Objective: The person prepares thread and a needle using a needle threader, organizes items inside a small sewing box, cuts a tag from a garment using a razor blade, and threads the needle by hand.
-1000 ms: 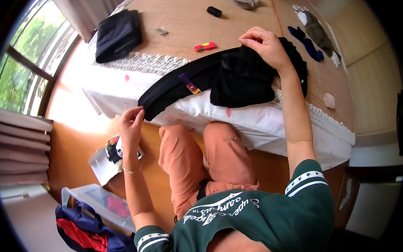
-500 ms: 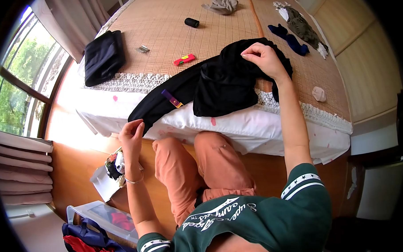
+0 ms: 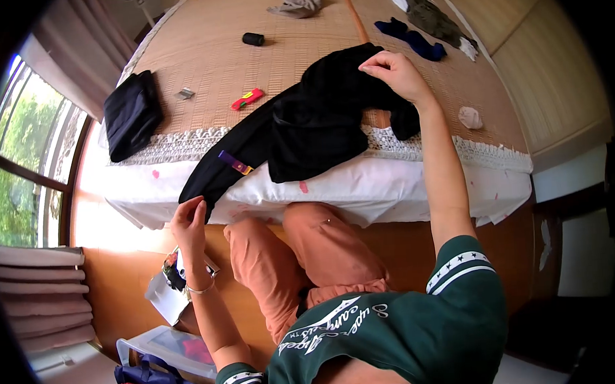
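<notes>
A black garment (image 3: 319, 134) lies bunched on the bed's front edge, one long leg or sleeve stretching toward the window side. At the end of that piece, my left hand (image 3: 189, 226) is closed, thumb and finger pinched on its edge. My right hand (image 3: 397, 74) hovers over the far right of the garment in a pinch; whatever is between its fingertips is too small to make out. A purple strip with a yellow end (image 3: 235, 163) rests on the garment. Beyond it are a red packet (image 3: 247, 98) and a black thread spool (image 3: 253, 39).
A folded dark cloth (image 3: 133, 117) and a small silvery object (image 3: 184, 93) lie left on the woven mat (image 3: 201, 67). Navy cloth (image 3: 410, 38), grey cloth (image 3: 297, 3) and a crumpled pale piece (image 3: 470, 117) are farther off. A plastic bin (image 3: 133, 343) stands on the floor.
The view has shifted, so the bed's contents sit farther left. Both hands stay pinched, the left still at the garment's end and the right still raised over its far side.
</notes>
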Demonstrator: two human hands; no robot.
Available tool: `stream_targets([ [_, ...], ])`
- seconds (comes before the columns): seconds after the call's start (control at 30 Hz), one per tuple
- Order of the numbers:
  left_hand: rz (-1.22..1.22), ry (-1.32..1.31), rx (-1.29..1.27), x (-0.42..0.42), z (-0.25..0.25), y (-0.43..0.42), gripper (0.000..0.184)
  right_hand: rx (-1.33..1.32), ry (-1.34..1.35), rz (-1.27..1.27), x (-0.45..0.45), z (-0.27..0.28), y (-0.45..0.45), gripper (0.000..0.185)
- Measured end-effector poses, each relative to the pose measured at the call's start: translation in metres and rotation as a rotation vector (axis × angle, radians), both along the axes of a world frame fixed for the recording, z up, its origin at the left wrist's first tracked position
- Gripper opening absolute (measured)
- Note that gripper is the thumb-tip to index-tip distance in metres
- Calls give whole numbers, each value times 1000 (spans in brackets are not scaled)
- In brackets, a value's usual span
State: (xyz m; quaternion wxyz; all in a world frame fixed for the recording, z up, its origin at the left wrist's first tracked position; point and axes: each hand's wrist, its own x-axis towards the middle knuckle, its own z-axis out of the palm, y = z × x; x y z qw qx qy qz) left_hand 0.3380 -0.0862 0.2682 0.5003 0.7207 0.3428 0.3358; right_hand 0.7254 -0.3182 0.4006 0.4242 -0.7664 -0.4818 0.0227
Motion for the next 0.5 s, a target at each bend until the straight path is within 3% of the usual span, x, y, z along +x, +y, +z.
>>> stream_targets([
  [0.4,-46,-29,-52,7,4,-8,13,-213,184,82,0,-11,-31,11],
  [0.5,-53,-7,-59,8,8,-11,13,-297,87,60,-4,-19,-35,12],
])
